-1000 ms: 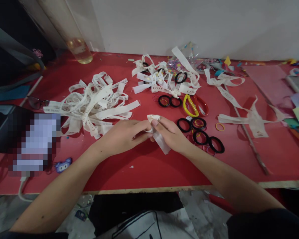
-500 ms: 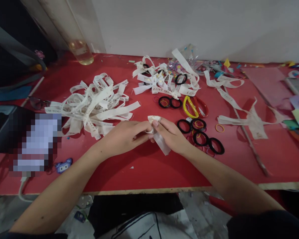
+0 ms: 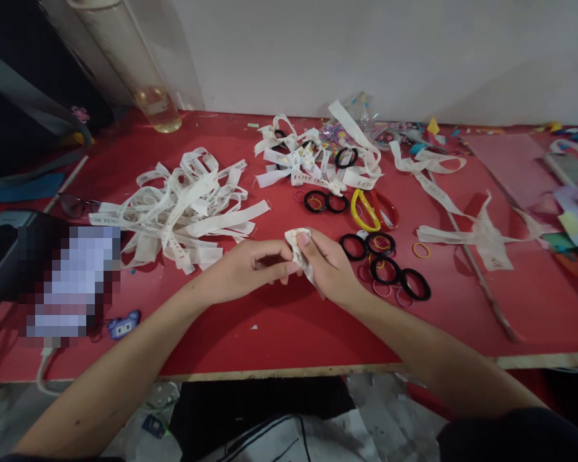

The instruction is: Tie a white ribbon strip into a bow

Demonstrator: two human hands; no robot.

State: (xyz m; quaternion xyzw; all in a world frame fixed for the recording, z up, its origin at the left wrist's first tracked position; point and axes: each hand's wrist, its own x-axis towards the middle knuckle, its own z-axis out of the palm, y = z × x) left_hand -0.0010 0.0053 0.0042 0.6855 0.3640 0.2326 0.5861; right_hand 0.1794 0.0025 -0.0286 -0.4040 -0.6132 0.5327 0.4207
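My left hand (image 3: 243, 266) and my right hand (image 3: 328, 266) meet at the middle of the red table (image 3: 279, 333). Both pinch a short piece of white printed ribbon (image 3: 296, 242), folded between the fingertips. Its tail runs down under my right palm. A heap of cut white ribbon strips (image 3: 183, 208) lies just left of my hands. Several black hair ties (image 3: 390, 266) lie to the right of my right hand. Yellow and red scissors (image 3: 373, 208) rest behind them.
A second pile of ribbon pieces and bows (image 3: 313, 157) sits near the wall. Long ribbon lengths (image 3: 462, 224) and a thin stick (image 3: 486, 292) lie on the right. A clear bottle (image 3: 158, 109) stands at the back left. A blurred dark object (image 3: 67, 276) is at the left edge.
The ribbon's loose tail has been drawn in under my right palm, and both hands have curled more tightly round the folded piece. The view tipped down slightly.
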